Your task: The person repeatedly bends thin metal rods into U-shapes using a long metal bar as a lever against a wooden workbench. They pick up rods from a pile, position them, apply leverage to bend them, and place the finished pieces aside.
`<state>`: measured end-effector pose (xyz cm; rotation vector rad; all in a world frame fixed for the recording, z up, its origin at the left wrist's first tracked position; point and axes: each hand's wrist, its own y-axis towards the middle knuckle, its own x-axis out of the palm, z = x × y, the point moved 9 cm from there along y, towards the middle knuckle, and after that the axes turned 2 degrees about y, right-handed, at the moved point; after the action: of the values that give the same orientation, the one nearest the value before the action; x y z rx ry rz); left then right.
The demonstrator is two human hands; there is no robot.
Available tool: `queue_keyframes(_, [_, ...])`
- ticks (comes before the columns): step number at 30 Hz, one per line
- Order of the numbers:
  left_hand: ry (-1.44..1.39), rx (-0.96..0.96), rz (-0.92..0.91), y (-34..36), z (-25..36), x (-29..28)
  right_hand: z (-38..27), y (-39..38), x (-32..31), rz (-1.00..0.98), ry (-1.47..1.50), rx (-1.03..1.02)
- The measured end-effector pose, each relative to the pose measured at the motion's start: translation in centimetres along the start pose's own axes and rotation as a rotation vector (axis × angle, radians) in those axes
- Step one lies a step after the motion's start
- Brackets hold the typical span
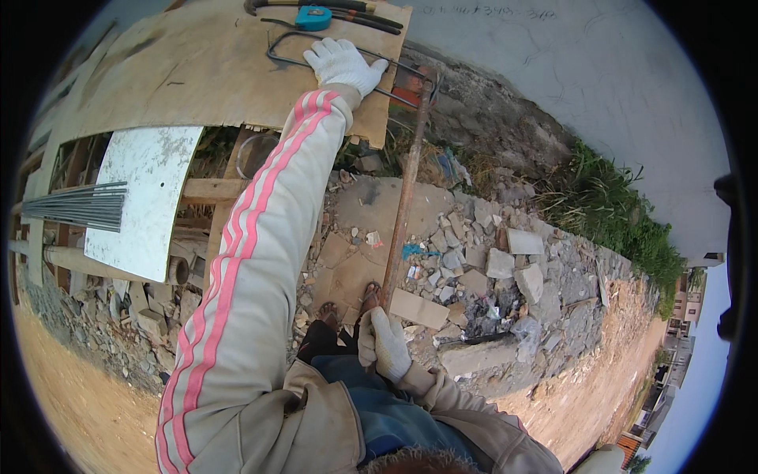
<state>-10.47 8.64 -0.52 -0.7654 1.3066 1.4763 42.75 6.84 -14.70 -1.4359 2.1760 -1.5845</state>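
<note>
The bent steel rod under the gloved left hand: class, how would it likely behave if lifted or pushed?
The bent steel rod looks thin and rigid, so probably stiff, not floppy. Its flat loop shape likely slides on the plywood board rather than rolling. The left hand presses it down.

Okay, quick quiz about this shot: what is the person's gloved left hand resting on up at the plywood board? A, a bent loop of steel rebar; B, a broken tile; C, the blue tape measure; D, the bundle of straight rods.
A: the left hand lies flat on the bent rebar loop on the plywood board.
</note>
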Motion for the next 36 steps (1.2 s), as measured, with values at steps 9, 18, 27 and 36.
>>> queue_keyframes(9, [0.031,0.012,0.018,-0.2,0.1,-0.4,1.5,3.3,-1.5,-0.18,0.11,0.033])
queue_keyframes(18, [0.058,0.039,0.032,-0.3,0.4,-0.3,1.5,4.4,2.6,-0.141,0.045,-0.003])
queue_keyframes(27, [0.077,0.044,0.021,-0.2,0.5,-0.4,3.4,5.9,7.7,-0.21,0.119,0.067])
queue_keyframes(36, [0.056,0.046,-0.015,0.0,0.7,-0.4,1.1,4.1,3.0,-0.193,-0.009,0.115])
